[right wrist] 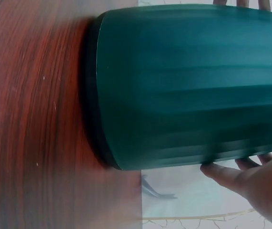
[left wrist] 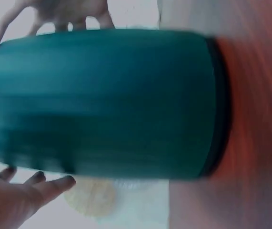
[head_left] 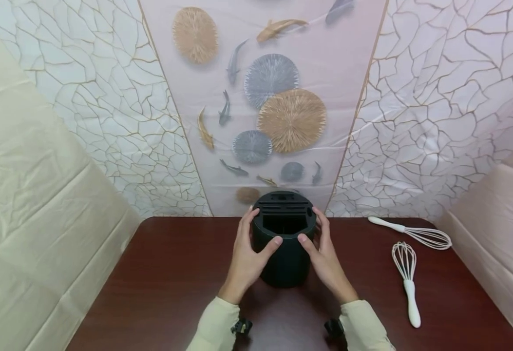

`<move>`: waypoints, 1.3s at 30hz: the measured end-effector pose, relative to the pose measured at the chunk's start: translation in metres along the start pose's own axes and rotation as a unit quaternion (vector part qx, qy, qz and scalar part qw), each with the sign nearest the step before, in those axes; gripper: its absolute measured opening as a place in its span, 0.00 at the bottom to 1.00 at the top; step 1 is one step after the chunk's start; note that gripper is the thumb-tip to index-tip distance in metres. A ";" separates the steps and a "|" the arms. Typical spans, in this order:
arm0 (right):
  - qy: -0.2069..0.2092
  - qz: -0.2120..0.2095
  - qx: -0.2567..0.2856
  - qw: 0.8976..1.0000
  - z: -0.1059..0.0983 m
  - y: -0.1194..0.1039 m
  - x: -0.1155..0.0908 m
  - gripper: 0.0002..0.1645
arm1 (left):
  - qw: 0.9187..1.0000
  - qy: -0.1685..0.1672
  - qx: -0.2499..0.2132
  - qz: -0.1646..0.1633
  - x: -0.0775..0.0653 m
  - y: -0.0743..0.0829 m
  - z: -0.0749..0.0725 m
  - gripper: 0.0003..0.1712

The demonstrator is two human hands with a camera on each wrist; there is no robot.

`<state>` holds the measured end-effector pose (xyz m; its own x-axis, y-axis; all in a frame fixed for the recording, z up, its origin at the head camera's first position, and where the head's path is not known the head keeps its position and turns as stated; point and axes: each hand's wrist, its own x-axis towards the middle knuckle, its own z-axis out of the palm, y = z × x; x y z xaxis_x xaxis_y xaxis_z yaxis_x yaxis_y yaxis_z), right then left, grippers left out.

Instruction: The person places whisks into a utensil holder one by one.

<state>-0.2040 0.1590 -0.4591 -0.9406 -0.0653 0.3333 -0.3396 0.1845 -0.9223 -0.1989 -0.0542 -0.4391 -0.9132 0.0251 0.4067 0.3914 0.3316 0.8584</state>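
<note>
A dark green, round utensil holder [head_left: 286, 263] stands upright near the table's back edge, with narrow slots and a wider opening in its black top. My left hand [head_left: 248, 258] grips its left side, thumb at the front rim and fingers round the side. From the right, my right hand [head_left: 328, 258] holds it the same way. Both wrist views show the ribbed green wall of the holder [left wrist: 102, 105] and its black base close to the tabletop; whether the base touches the wood I cannot tell. Whatever lies inside the opening is too dark to see.
Two white whisks lie at the right: one whisk [head_left: 414, 233] by the back edge, another whisk [head_left: 408, 287] nearer the front. The dark red-brown wooden table [head_left: 173, 292] ends at a patterned cloth backdrop [head_left: 256, 175]. Beige cloth [head_left: 54, 234] hangs along the left side.
</note>
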 end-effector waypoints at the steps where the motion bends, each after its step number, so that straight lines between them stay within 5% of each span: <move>1: 0.003 -0.002 0.004 1.000 0.000 -0.001 0.000 0.45 | 1.000 -0.007 0.008 0.009 0.003 0.000 -0.004 0.44; 9: 0.015 0.011 0.031 0.999 0.002 -0.001 0.001 0.43 | 0.992 -0.090 0.022 0.085 0.033 -0.008 -0.030 0.41; 16: -0.001 0.023 0.026 0.999 0.006 -0.003 0.003 0.43 | 0.985 -0.141 0.018 0.097 0.040 -0.023 -0.034 0.36; 23: -0.043 0.043 -0.005 0.998 -0.017 -0.007 0.001 0.42 | 0.985 -0.104 0.038 0.134 0.038 -0.025 -0.013 0.33; 27: -0.058 0.057 -0.010 0.997 -0.036 -0.007 -0.005 0.38 | 0.989 -0.088 0.047 0.106 0.034 -0.021 -0.004 0.31; 39: 0.044 0.082 -0.035 0.995 -0.121 -0.003 -0.030 0.28 | 0.997 -0.034 0.035 0.065 0.032 -0.015 0.005 0.35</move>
<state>-0.1742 0.2792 -0.4431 -0.9785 0.0565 0.1981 -0.1779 0.2532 -0.9509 -0.2345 -0.0537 -0.4403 -0.8620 0.1352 0.4885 0.4998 0.3870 0.7749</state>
